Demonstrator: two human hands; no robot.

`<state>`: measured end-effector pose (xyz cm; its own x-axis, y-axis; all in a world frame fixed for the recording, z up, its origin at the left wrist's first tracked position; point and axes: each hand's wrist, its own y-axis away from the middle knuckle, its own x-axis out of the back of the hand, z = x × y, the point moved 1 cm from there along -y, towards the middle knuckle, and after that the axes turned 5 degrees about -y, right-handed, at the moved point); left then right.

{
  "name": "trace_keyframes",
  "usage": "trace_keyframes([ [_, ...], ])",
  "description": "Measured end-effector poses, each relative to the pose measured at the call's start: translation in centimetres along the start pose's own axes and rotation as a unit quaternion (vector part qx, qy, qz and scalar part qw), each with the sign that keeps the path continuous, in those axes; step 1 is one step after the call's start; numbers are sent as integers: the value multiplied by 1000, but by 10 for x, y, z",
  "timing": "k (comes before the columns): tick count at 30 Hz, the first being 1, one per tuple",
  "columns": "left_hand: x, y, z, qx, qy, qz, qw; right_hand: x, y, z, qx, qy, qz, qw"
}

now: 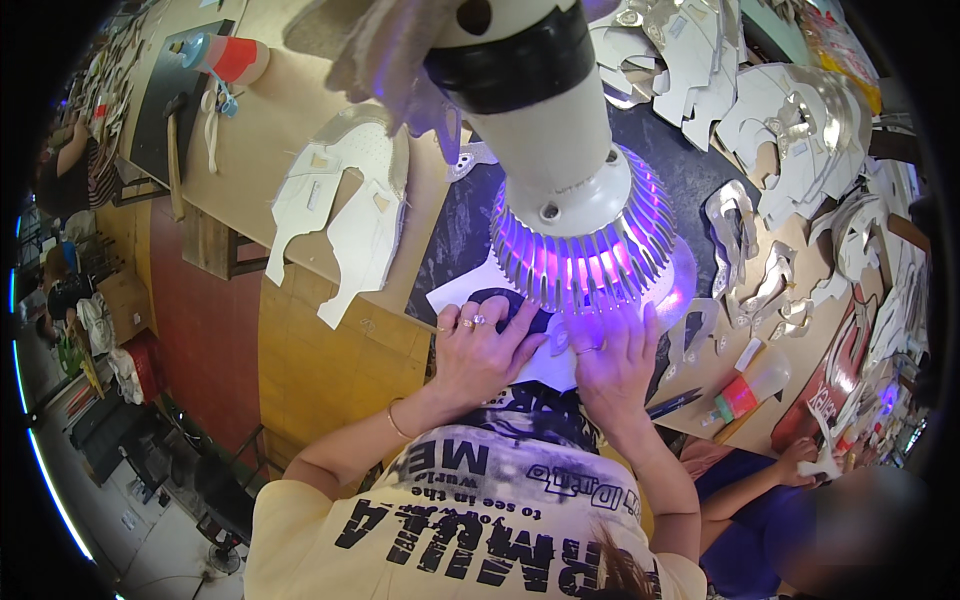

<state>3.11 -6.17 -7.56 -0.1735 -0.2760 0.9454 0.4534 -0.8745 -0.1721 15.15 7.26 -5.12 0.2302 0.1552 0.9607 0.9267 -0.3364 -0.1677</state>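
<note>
A white shoe-upper piece (472, 290) with a black patch (536, 318) lies on the dark work surface just in front of me. My left hand (472, 345), with rings on its fingers, is closed at the patch, its fingers bent and the index finger longer than the rest. Partly under the purple-lit lamp, my right hand (612, 360) lies on the same piece with its fingers stretched out. The finned lamp head (580, 240) hangs low over the piece and hides its far side.
Left on the table lies a larger white upper (340, 210); a hammer (172, 150) and a red-banded bottle (225, 58) are beyond. Cut pieces (790, 140) pile up at right, near another bottle (750, 385) and a pen (674, 404). A co-worker's hand (797, 462) holds a white piece.
</note>
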Motion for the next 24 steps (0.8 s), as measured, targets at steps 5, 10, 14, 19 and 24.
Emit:
trace_keyframes([
  [5, -1, 0, 0, 1, 1, -9, 1000, -2, -3, -9, -40, -22, -70, 997],
  [10, -2, 1, -8, -12, 28, -41, 999, -3, -5, -10, 9, -52, -109, 993],
  [14, 3, -6, -10, -29, 42, -62, 997, -1, -5, -16, 30, -16, -115, 993],
  [19, 25, -24, -9, -52, 41, -82, 994, 5, -9, -8, -10, -103, -56, 993],
  [24, 28, -65, -7, -100, 101, 8, 990, 6, -11, 11, 13, -98, 13, 995],
])
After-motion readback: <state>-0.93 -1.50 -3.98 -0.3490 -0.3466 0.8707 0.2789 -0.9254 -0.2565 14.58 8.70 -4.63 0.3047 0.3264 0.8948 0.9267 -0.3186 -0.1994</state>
